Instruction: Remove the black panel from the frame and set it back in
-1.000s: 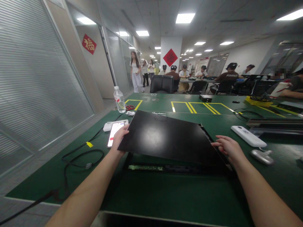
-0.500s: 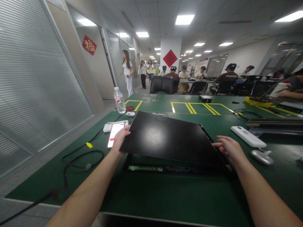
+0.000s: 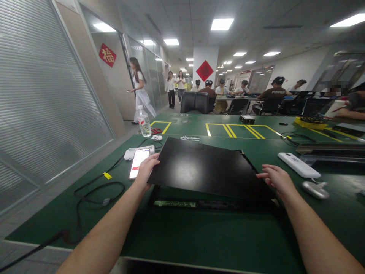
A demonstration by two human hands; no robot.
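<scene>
A glossy black flat screen panel (image 3: 196, 167) lies tilted, its left side raised above a dark frame (image 3: 234, 205). A strip of green circuit board (image 3: 174, 204) shows along the frame's near side. My left hand (image 3: 147, 167) grips the panel's left edge, thumb on top and fingers beneath, partly hidden. At the panel's right edge is my right hand (image 3: 276, 179), fingers extended and apart; its fingertips are close to or touching that edge. Just behind my left hand lies a lit phone (image 3: 137, 161) beside a white power bank (image 3: 131, 153).
On the green table (image 3: 213, 236) stand a water bottle (image 3: 144, 121) and a plastic cup (image 3: 184, 117). Black cable (image 3: 78, 205) loops at left. At right lie a white device (image 3: 299, 164), a silver mouse-like object (image 3: 315, 189) and dark metal strips (image 3: 333, 148). People sit and walk beyond.
The panel's raised left side has come down slightly and shifted right with my left hand. My right hand has barely moved. A walking person in the background has moved left.
</scene>
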